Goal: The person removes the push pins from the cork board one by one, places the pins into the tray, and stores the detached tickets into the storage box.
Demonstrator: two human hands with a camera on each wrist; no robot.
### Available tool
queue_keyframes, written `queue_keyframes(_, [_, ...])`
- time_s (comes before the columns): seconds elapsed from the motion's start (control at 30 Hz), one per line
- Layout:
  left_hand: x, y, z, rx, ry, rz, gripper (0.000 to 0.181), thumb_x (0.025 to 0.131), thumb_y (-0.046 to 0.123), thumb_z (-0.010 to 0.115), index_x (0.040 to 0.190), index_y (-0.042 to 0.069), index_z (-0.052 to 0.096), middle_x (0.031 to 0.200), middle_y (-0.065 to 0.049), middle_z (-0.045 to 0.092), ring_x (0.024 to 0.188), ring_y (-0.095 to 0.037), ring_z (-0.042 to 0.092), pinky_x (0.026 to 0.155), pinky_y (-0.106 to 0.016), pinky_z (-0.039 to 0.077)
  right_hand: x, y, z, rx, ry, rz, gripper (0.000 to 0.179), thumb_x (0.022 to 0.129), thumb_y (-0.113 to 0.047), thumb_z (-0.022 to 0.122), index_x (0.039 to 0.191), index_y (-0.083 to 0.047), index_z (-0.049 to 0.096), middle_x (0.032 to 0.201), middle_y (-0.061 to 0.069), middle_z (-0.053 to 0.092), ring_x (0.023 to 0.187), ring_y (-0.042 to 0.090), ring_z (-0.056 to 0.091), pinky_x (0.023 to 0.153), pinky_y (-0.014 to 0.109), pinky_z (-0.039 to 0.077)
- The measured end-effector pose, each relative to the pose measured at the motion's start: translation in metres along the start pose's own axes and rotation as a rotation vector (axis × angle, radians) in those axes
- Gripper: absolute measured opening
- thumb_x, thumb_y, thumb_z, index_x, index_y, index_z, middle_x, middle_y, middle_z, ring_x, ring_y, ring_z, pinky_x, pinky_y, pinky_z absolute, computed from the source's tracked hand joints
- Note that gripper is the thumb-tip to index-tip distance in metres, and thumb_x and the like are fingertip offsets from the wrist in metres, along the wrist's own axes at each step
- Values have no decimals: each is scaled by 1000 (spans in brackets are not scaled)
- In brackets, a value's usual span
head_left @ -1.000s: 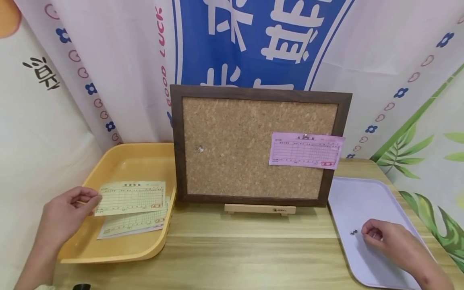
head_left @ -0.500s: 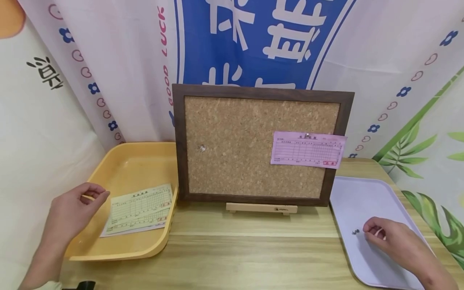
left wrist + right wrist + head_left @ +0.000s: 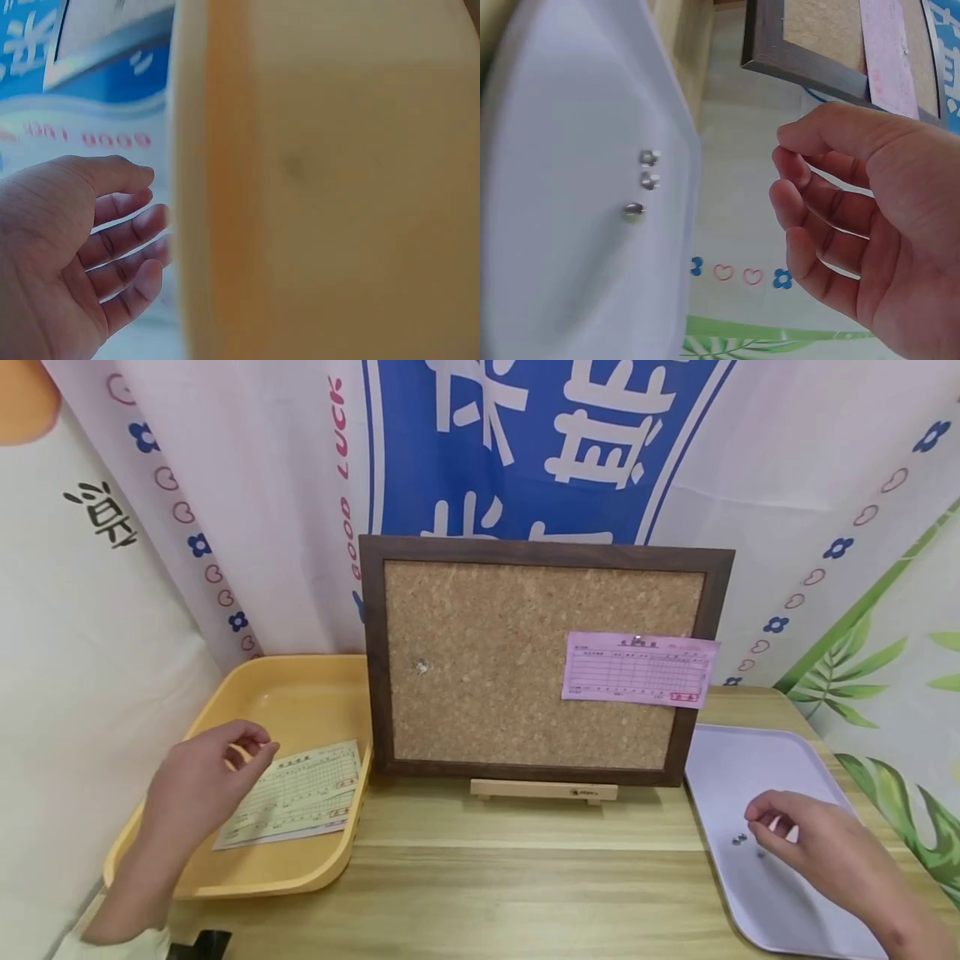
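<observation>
My left hand (image 3: 206, 781) hangs over the yellow tray (image 3: 281, 697), fingers loosely bent and nothing held. In the left wrist view its fingers show spread beside the tray's blurred edge. Yellow-green printed receipt slips (image 3: 318, 785) lie in that tray, partly hidden by the hand. Over the pale lilac tray (image 3: 772, 760), my right hand (image 3: 813, 839) has thumb and index tip close together, with nothing visible between them. Three small silver push pins (image 3: 650, 181) lie on this tray near the fingers.
Between the trays stands a framed cork board (image 3: 487, 693) on a small wooden stand (image 3: 543, 791). A pink receipt slip (image 3: 637, 672) is pinned at its right, overlapping the frame; a shiny pin (image 3: 422, 667) sits at left. Printed curtain (image 3: 300, 510) hangs behind.
The left hand let go of a yellow-green slip, which now lies on the others in the yellow tray, then moved right. The right hand rose slightly, and a third push pin shows.
</observation>
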State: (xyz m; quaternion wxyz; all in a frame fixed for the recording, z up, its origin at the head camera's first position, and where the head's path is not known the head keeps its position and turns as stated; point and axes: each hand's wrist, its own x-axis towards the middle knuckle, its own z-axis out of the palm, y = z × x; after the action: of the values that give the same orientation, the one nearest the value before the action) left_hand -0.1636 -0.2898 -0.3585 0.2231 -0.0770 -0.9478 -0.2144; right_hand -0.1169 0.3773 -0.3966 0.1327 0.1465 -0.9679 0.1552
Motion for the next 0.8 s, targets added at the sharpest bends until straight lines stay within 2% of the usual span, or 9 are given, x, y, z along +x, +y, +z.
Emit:
queue_keyframes(0.13, [8, 28, 4, 17, 2, 70, 11, 93, 19, 77, 97, 10, 72, 82, 1, 69, 70, -20, 62, 57, -35, 44, 7, -6, -9, -32, 52, -31, 25, 80, -6, 83, 85, -25, 68, 75, -24, 56, 67, -5, 52, 54, 25, 44])
queue_keyframes(0.27, [14, 55, 10, 24, 34, 149, 12, 92, 18, 77, 99, 9, 72, 84, 0, 70, 71, -18, 63, 56, -35, 45, 16, -13, -17, -63, 77, -47, 21, 81, -8, 83, 86, -24, 70, 78, -21, 59, 69, -3, 54, 54, 26, 45])
queue_keyframes(0.5, [25, 101, 29, -34, 95, 299, 12, 88, 12, 80, 97, 9, 72, 85, -2, 69, 71, -18, 63, 55, -35, 49, 30, -25, -21, -64, 147, -114, 22, 79, -6, 82, 89, -23, 71, 83, -18, 64, 72, 1, 58, 54, 23, 43])
queue_keyframes(0.7, [35, 131, 45, -61, 102, 421, 17, 85, 11, 83, 98, 8, 72, 88, -4, 68, 71, -16, 58, 56, -33, 50, 39, -38, -20, -41, 181, -176, 24, 79, -5, 84, 94, -21, 73, 87, -13, 69, 74, 4, 60, 57, 20, 44])
queue_keyframes(0.8, [39, 143, 52, -81, 108, 471, 21, 83, 11, 86, 99, 6, 73, 92, -5, 69, 71, -19, 61, 56, -33, 51, 46, -45, -19, -31, 219, -226, 26, 78, -5, 84, 97, -19, 74, 88, -11, 70, 73, 5, 61, 59, 18, 44])
